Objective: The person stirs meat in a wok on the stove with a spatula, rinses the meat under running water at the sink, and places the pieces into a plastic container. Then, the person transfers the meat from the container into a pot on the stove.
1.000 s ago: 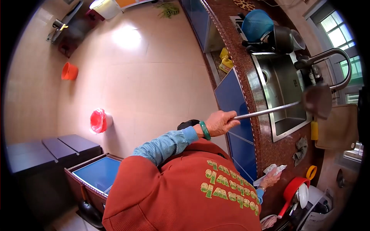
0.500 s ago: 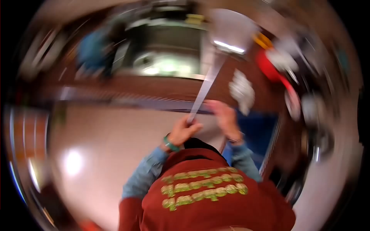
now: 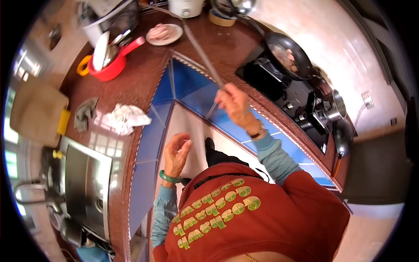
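Note:
My right hand (image 3: 235,105) is closed around the long metal handle of a spatula (image 3: 203,54). The handle slants up and left, over the blue cabinet fronts and the counter; its far end bends near the top edge, seen nearly edge-on. My left hand (image 3: 175,153), wearing a green bangle (image 3: 170,177), is raised in front of my body with loosely curved fingers and nothing visible in it. To the right of my right hand, a black wok (image 3: 283,41) with pieces of food (image 3: 288,60) in it sits on the black stove (image 3: 273,85).
On the counter (image 3: 152,65) are a plate of raw meat (image 3: 161,34), a red pot (image 3: 109,67), a white cloth (image 3: 128,118) and a grey cloth (image 3: 85,114). The sink (image 3: 109,174) is at left, near a cutting board (image 3: 37,111). A white cooker (image 3: 185,8) stands at the back.
The spatula has passed from my left hand to my right hand. My view has turned from the sink side toward the counter corner and the stove.

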Demonstrator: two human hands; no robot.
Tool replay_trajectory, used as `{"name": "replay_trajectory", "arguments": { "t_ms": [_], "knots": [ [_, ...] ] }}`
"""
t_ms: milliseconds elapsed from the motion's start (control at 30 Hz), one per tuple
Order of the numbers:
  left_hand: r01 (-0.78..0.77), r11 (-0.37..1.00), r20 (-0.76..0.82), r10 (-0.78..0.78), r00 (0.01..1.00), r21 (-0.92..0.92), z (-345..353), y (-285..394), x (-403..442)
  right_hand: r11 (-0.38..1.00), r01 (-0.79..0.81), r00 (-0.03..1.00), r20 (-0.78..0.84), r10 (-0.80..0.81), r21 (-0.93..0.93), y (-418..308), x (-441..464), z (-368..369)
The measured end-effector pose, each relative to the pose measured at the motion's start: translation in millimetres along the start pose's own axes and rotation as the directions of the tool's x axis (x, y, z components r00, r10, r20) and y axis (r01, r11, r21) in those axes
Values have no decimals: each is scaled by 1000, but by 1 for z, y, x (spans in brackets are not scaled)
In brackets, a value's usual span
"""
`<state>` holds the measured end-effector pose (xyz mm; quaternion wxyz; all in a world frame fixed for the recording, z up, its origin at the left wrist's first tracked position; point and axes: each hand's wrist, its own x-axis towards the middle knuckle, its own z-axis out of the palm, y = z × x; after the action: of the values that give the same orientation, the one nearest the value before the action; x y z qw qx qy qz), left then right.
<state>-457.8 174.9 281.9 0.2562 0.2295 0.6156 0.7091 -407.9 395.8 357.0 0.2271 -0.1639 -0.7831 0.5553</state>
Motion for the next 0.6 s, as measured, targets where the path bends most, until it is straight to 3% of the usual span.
{"name": "replay_trajectory", "arguments": {
  "t_ms": [133, 200, 267, 400, 467, 500, 567, 600],
  "knots": [
    [67, 995, -60, -72, 996, -77, 26, -24, 49, 937, 66, 932, -313, -180, -343, 8, 15, -115],
    [86, 992, -19, -88, 996, -88, 47, -27, 82, 920, 101, 856, -439, -274, -378, 31, 29, -170],
    [120, 988, 34, -117, 993, -98, 70, -32, 115, 891, -71, 849, -495, -182, -448, 33, 35, -224],
    [63, 998, 129, -63, 990, 5, 116, -46, 188, 893, -280, 874, -478, 86, -351, 45, 41, -330],
    [54, 997, 149, -61, 987, 51, 136, -46, 222, 775, -316, 897, -439, 56, -547, 56, 36, -382],
    [-2, 1000, 166, -1, 986, 19, 147, -43, 237, 617, -245, 925, -370, -81, -748, 48, 32, -393],
    [-47, 996, 177, 33, 984, 72, 165, -39, 269, 441, -321, 943, -325, 69, -838, 45, 30, -432],
    [-65, 996, 176, 53, 983, 64, 174, -38, 283, 429, -367, 927, -361, 99, -825, 42, 29, -442]
  ]
}}
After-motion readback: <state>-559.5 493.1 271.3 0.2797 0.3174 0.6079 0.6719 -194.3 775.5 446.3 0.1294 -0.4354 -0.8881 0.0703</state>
